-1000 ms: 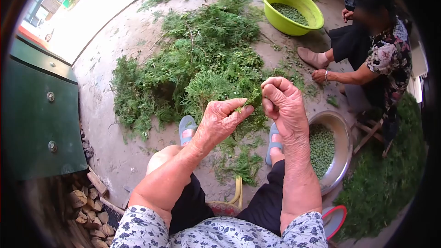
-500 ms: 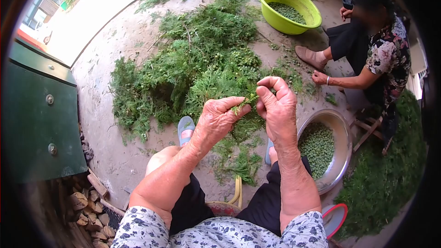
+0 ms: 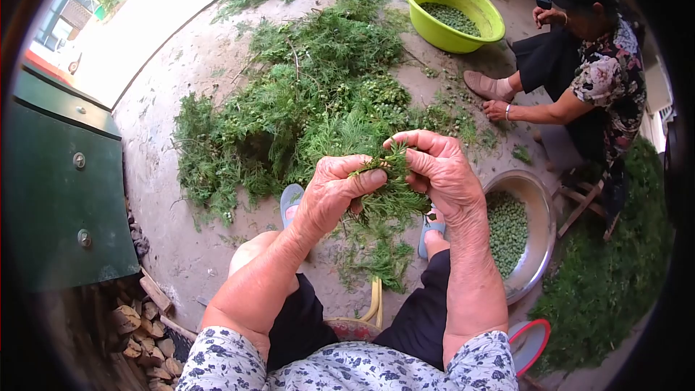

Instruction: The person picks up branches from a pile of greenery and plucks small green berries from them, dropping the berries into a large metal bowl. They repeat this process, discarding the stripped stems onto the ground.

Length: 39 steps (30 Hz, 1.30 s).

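My left hand (image 3: 334, 192) pinches a green evergreen sprig (image 3: 394, 199) between thumb and fingers, in front of my knees. At the sprig's upper right side my right hand (image 3: 450, 174) is closed, thumb and forefinger gripping its foliage; anything smaller between those fingertips is hidden. A heap of cut evergreen branches (image 3: 304, 94) with pale green cones lies on the ground just beyond my hands. Beside my right forearm stands a metal basin (image 3: 541, 246) partly filled with small green cones (image 3: 504, 235).
Across on the right a seated co-worker (image 3: 572, 94) reaches a hand to the ground. A yellow-green plastic tub (image 3: 474, 43) holds more cones. More greenery (image 3: 601, 304) covers the right side; a green metal box (image 3: 69, 188) and split firewood (image 3: 137, 333) are at left.
My right hand has come down and left onto the sprig, and more of the sprig's foliage shows below my hands. The co-worker's lower hand has shifted slightly left.
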Each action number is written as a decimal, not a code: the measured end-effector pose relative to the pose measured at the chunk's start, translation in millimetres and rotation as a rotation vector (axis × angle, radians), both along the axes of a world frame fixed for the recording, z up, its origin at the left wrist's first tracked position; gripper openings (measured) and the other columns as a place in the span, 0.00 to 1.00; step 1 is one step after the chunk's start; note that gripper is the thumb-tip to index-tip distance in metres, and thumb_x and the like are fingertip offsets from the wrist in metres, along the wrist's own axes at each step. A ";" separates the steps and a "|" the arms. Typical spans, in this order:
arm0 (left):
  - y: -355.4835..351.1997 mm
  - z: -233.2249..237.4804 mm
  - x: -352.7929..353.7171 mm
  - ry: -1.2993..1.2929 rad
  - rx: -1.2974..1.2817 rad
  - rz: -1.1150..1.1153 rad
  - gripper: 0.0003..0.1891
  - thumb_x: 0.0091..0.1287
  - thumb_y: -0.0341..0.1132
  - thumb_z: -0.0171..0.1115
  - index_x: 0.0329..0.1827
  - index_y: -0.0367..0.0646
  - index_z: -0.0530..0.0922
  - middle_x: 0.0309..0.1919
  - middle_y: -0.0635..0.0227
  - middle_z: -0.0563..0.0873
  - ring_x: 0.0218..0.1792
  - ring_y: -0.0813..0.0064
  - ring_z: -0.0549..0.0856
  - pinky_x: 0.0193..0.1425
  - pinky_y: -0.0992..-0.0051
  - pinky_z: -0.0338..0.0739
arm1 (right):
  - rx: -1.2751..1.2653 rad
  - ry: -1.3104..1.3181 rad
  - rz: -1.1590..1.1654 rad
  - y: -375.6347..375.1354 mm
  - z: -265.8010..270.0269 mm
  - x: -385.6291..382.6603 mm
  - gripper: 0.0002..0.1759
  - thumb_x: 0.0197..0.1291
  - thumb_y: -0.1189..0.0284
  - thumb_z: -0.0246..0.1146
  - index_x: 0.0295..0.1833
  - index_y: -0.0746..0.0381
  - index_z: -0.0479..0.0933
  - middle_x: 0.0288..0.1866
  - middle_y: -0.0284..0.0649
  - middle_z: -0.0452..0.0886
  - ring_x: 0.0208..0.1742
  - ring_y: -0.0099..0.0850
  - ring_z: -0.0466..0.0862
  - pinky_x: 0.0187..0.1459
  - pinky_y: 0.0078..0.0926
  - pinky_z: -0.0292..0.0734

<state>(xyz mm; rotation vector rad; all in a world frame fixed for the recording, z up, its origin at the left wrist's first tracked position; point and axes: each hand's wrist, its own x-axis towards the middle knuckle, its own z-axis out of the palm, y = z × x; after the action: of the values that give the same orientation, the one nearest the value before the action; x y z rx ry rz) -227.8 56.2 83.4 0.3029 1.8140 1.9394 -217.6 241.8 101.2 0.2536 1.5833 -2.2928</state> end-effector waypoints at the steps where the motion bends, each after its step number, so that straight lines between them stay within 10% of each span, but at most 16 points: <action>1: 0.0 -3.5 -1.9 0.027 -0.005 -0.015 0.16 0.61 0.45 0.63 0.37 0.40 0.82 0.17 0.77 0.75 0.16 0.87 0.71 0.18 0.84 0.65 | 0.006 0.021 0.030 0.1 2.0 0.2 0.11 0.58 0.75 0.61 0.47 0.64 0.78 0.30 0.27 0.79 0.22 0.10 0.70 0.21 0.06 0.63; 11: 3.2 8.7 -1.1 -0.148 -0.024 0.055 0.11 0.58 0.39 0.65 0.26 0.40 0.80 0.16 0.78 0.75 0.18 0.89 0.69 0.19 0.85 0.59 | 0.014 0.125 0.148 0.2 4.2 0.4 0.12 0.55 0.75 0.64 0.47 0.64 0.78 0.31 0.26 0.77 0.22 0.10 0.69 0.23 0.07 0.64; 26: 4.4 -9.8 10.9 0.107 -0.038 0.195 0.07 0.62 0.35 0.63 0.35 0.41 0.82 0.18 0.83 0.73 0.19 0.92 0.64 0.20 0.85 0.53 | 0.093 0.142 0.027 -12.1 -7.6 17.5 0.09 0.56 0.75 0.64 0.43 0.63 0.78 0.27 0.25 0.75 0.21 0.11 0.70 0.19 0.06 0.61; 32: -5.3 0.7 36.3 -0.350 0.310 0.207 0.06 0.61 0.30 0.62 0.39 0.37 0.79 0.33 0.67 0.85 0.32 0.80 0.83 0.37 0.79 0.80 | 0.061 0.109 -0.098 -22.2 -5.7 45.8 0.07 0.60 0.74 0.60 0.43 0.64 0.78 0.27 0.24 0.75 0.22 0.10 0.70 0.18 0.07 0.59; 34: -2.1 13.4 49.5 -0.339 0.369 0.240 0.07 0.60 0.35 0.64 0.35 0.43 0.80 0.24 0.79 0.81 0.18 0.93 0.71 0.16 0.89 0.57 | 0.071 0.118 -0.074 -26.1 -4.5 58.4 0.08 0.59 0.76 0.61 0.44 0.65 0.78 0.30 0.25 0.77 0.26 0.11 0.72 0.23 0.08 0.65; 39: -20.3 14.7 80.1 -0.302 0.297 0.206 0.07 0.60 0.36 0.64 0.34 0.43 0.81 0.22 0.81 0.78 0.17 0.92 0.67 0.16 0.87 0.55 | -0.001 0.250 -0.139 -45.8 -0.9 93.5 0.12 0.54 0.80 0.64 0.46 0.68 0.77 0.38 0.32 0.80 0.36 0.17 0.76 0.40 0.14 0.72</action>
<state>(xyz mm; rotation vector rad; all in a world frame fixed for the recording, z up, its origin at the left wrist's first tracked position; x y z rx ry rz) -147.7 35.8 98.0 -0.0869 1.4106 2.2589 -124.1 196.1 100.4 0.0804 1.7317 -2.5139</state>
